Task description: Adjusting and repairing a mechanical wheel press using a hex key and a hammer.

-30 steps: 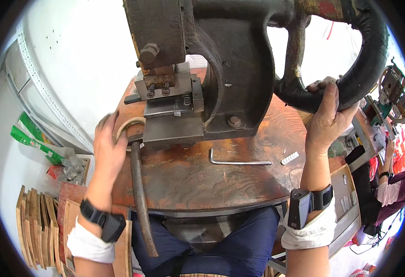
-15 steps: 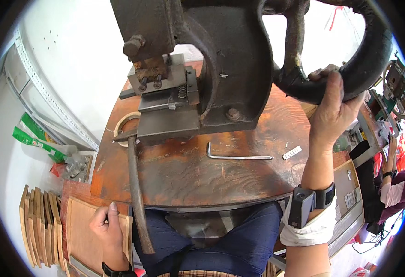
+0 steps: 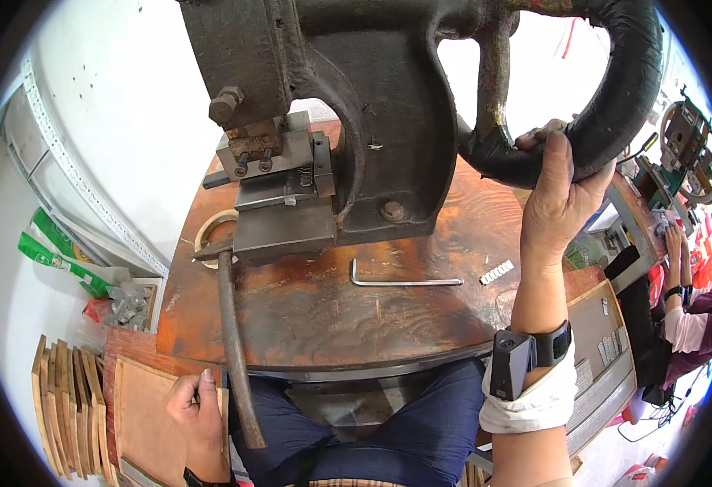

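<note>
My right hand is wrapped round the lower rim of a black, tape-bound handwheel, thumb on the near side. The wheel belongs to a dark cast-iron hand press. Under its ram, a steel die set sits on a flat metal block. My left hand is closed over a wooden tray, thumb up; whatever its curled fingers may hold is hidden. Just right of it slants a hammer, its head against the block and its handle hanging past the table edge.
On the wooden table lie a hex key, a short ribbed metal strip and a ring. Stacked boards stand at left. A tray of metal strips is at right, near another person's arm.
The view has shifted, so the press and table sit slightly further left. My left hand has moved a little right, toward the hammer handle. My right hand keeps its hold on the handwheel.
</note>
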Demonstrator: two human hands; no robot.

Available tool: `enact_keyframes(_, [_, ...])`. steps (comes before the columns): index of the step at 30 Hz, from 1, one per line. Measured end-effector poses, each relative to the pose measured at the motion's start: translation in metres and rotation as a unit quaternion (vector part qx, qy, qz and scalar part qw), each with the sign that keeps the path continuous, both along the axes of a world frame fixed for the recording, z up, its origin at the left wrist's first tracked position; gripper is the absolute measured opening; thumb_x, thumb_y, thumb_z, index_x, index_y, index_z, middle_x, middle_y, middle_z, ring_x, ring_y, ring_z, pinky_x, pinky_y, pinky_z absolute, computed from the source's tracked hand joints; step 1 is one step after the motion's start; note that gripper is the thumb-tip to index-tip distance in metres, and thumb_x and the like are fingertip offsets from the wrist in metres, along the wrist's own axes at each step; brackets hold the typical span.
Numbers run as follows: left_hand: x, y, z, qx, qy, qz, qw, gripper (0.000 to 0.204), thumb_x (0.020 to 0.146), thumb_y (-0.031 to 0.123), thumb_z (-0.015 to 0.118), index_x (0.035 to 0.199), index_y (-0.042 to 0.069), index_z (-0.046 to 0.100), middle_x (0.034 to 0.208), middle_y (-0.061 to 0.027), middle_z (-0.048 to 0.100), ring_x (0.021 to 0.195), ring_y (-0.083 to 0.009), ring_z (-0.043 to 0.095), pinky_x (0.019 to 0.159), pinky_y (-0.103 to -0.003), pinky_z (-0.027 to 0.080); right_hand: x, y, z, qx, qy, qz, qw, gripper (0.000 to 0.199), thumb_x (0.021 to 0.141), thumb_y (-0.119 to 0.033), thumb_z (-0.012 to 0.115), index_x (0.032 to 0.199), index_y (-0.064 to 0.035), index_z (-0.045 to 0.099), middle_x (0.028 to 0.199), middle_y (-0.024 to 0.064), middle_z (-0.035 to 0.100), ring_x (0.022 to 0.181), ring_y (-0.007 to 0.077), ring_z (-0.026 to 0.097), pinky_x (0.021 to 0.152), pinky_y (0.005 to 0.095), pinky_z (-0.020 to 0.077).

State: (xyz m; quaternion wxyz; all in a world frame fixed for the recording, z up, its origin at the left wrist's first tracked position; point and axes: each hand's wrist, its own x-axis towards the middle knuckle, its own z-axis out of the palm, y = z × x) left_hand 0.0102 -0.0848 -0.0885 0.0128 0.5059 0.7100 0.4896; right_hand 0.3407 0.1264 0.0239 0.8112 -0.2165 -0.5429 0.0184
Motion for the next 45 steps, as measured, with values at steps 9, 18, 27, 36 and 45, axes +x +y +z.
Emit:
enact_keyframes(9, [-0.015,-0.008,-0.021,-0.032,-0.019,-0.014,0.999,0.017,0.080,0.003,0.058,0.065,-0.004,0.054,0.055,-0.0081,0.048,0.053,-0.0122,0.044,0.049,-0.027,0.035,-0.001,0.000,0.001,-0.006,0.000,0.004,1.000,0.033,0.081,-0.009,0.064,0.100,0.0002,0.039,0.082,0.0062,0.055,0.070,0.0114,0.058,0.066,0.0223,0.0466])
enact_keyframes(18, [0.059,0.061,0.085,-0.028,0.109,-0.222,0.968,0.041,0.078,0.012,0.059,0.114,-0.004,0.049,0.072,-0.0179,0.061,0.065,-0.0266,0.061,0.059,-0.032,0.046,-0.001,0.001,0.001,0.001,0.002,-0.011,1.000,0.025,0.082,-0.007,0.061,0.097,0.0007,0.042,0.081,0.0082,0.058,0.069,0.0117,0.058,0.065,0.0224,0.0460])
enact_keyframes(27, [0.114,0.205,0.122,-0.223,0.230,-0.237,0.917,0.057,0.077,0.040,0.058,0.106,-0.009,0.053,0.097,-0.0263,0.060,0.095,-0.0349,0.058,0.084,-0.040,0.045,0.006,-0.018,0.007,-0.116,-0.019,-0.113,0.987,0.027,0.078,-0.010,0.063,0.099,-0.0008,0.049,0.086,0.0063,0.055,0.076,0.0162,0.054,0.071,0.0298,0.0456])
enact_keyframes(36, [0.120,0.208,0.127,-0.217,0.174,-0.211,0.937,0.054,0.073,0.034,0.062,0.102,-0.011,0.051,0.095,-0.0269,0.059,0.093,-0.0357,0.058,0.082,-0.039,0.044,-0.003,-0.010,0.007,-0.099,0.003,0.012,0.995,0.051,0.072,-0.011,0.071,0.111,-0.0009,0.040,0.092,0.0126,0.058,0.081,0.0183,0.057,0.073,0.0299,0.0458])
enact_keyframes(45, [0.131,0.208,0.132,-0.251,0.130,-0.213,0.935,0.050,0.072,0.031,0.064,0.096,-0.013,0.054,0.090,-0.0290,0.060,0.088,-0.0367,0.060,0.077,-0.038,0.046,0.002,-0.005,0.005,-0.101,0.003,0.020,0.995,0.049,0.072,-0.011,0.071,0.108,-0.0026,0.041,0.086,0.0144,0.057,0.073,0.0229,0.058,0.066,0.0319,0.0472])
